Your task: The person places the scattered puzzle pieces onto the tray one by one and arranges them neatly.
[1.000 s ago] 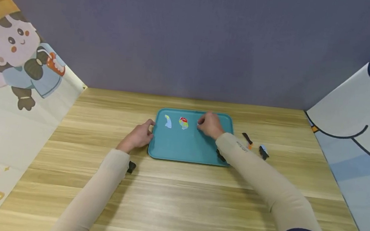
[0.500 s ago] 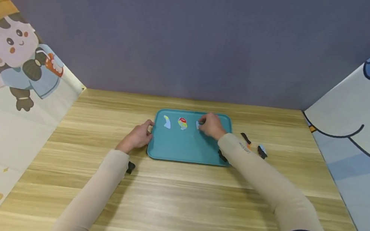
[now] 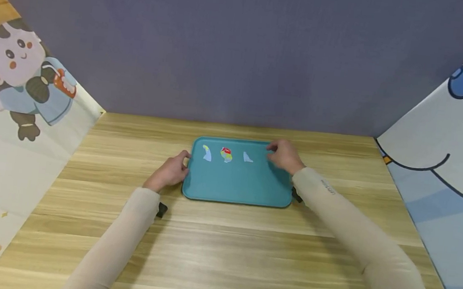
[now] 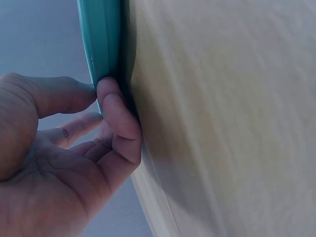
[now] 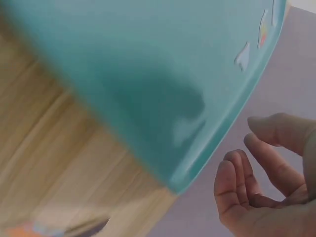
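Observation:
A teal tray (image 3: 237,185) lies on the wooden table. Along its far side sit three flat, irregular pieces in a row: a pale blue one with a yellow tip (image 3: 207,154), a red, yellow and blue one (image 3: 226,155), and a plain pale blue one (image 3: 247,157). My left hand (image 3: 172,171) holds the tray's left rim, thumb and curled fingers around the edge (image 4: 101,44). My right hand (image 3: 286,156) hovers over the tray's far right corner, fingers loosely bent and apart, holding nothing in the right wrist view.
Blurred dark, orange and blue pieces (image 5: 91,228) lie on the table beyond the tray's right side; my right sleeve (image 3: 343,212) hides them in the head view. A grey-blue panel (image 3: 245,52) stands behind the table, with cartoon-printed panels (image 3: 439,138) on both sides.
My right hand has let go of the plain pale blue piece, leaving it on the tray, and has moved right. My left hand stays at the rim.

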